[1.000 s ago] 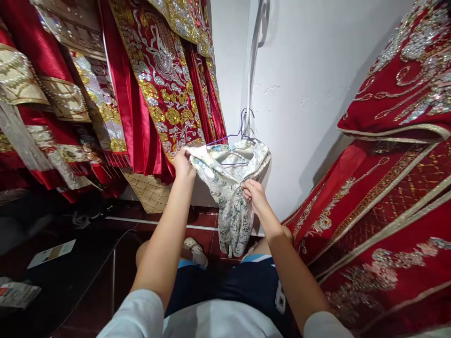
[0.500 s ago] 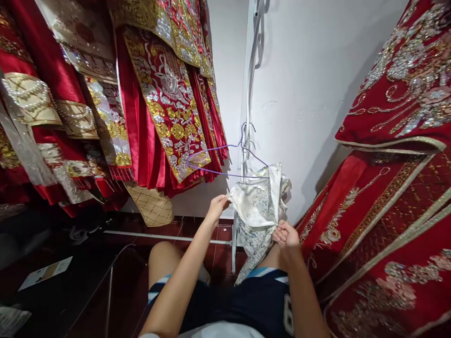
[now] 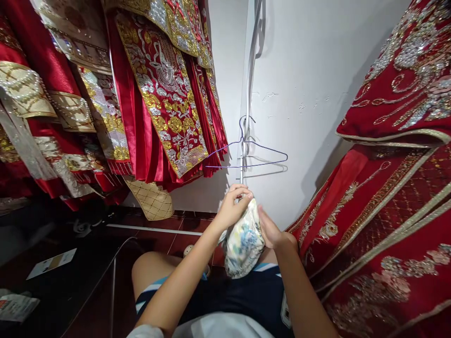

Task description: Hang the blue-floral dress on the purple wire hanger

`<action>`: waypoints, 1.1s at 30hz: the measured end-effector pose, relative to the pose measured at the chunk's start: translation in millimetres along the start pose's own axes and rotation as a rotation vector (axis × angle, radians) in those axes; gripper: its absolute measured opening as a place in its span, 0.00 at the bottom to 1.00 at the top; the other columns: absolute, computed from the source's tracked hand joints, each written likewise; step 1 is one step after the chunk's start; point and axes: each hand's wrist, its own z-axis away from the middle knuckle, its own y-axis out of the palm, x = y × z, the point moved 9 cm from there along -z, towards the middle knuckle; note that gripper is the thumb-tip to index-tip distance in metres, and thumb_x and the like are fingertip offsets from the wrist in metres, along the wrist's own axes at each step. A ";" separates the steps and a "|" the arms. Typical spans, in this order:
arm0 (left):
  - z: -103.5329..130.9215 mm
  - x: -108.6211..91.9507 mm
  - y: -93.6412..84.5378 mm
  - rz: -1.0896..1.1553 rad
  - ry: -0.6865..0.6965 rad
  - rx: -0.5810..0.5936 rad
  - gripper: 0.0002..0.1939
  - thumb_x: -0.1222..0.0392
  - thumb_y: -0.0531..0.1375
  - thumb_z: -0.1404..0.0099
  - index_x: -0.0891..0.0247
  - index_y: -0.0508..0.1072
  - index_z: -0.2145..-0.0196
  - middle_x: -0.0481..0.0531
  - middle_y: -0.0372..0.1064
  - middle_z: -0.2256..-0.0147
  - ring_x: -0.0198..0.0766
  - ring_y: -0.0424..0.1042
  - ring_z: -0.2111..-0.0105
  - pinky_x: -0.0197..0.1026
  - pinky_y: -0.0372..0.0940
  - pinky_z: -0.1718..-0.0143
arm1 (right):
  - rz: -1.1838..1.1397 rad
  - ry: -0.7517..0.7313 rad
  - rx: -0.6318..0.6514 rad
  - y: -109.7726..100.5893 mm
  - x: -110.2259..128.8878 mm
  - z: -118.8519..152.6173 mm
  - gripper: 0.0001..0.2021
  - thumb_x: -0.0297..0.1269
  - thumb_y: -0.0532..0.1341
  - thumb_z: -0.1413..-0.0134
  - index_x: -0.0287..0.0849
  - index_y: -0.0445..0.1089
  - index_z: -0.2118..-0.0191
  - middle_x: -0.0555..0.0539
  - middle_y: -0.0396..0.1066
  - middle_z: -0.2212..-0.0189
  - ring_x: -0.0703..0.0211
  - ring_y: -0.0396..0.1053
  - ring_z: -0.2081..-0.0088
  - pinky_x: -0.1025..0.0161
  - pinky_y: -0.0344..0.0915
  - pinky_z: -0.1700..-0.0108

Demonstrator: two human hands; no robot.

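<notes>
A white cloth with a blue and yellow floral print hangs bunched between my hands, above my lap. My left hand is closed on its upper end, fingers bent over the fabric. My right hand lies along the cloth's right side, its fingers extended and the palm turned toward it. Just beyond my hands, a purple wire hanger hangs at the white upright pole with no cloth on it.
Red embroidered garments hang on the left, and a beaded red garment fills the right side. A white pole stands against the wall. At lower left, a dark tabletop bears a card.
The floral cloth has come away from the hanger, moved down toward my lap and bunched up. My hands have drawn closer together; my right hand has opened from its pinch.
</notes>
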 end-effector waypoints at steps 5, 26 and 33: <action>36.6 59.4 -5.4 0.070 -0.287 0.251 0.28 0.35 0.47 0.29 0.60 0.75 0.57 0.56 0.73 0.55 0.45 0.69 0.51 0.46 0.61 0.44 | 0.121 0.106 0.247 17.9 28.4 2.0 0.30 0.43 0.76 0.62 0.41 0.73 0.50 0.43 0.78 0.58 0.47 0.75 0.55 0.51 0.70 0.48; 55.8 58.0 -83.3 -0.971 -0.131 0.461 0.09 0.60 0.54 0.36 0.62 0.73 0.69 0.53 0.69 0.73 0.46 0.69 0.67 0.49 0.60 0.52 | 0.721 -0.162 -0.669 -154.7 106.6 -113.1 0.06 0.32 0.54 0.60 0.44 0.61 0.82 0.52 0.60 0.83 0.59 0.58 0.75 0.60 0.59 0.67; -8.2 43.6 -144.3 -0.973 -0.100 0.079 0.21 0.59 0.47 0.32 0.61 0.75 0.50 0.59 0.74 0.57 0.50 0.69 0.52 0.50 0.63 0.50 | 0.789 -0.191 -0.718 -168.3 138.3 -65.7 0.11 0.40 0.60 0.61 0.44 0.58 0.84 0.53 0.57 0.85 0.62 0.55 0.76 0.63 0.51 0.72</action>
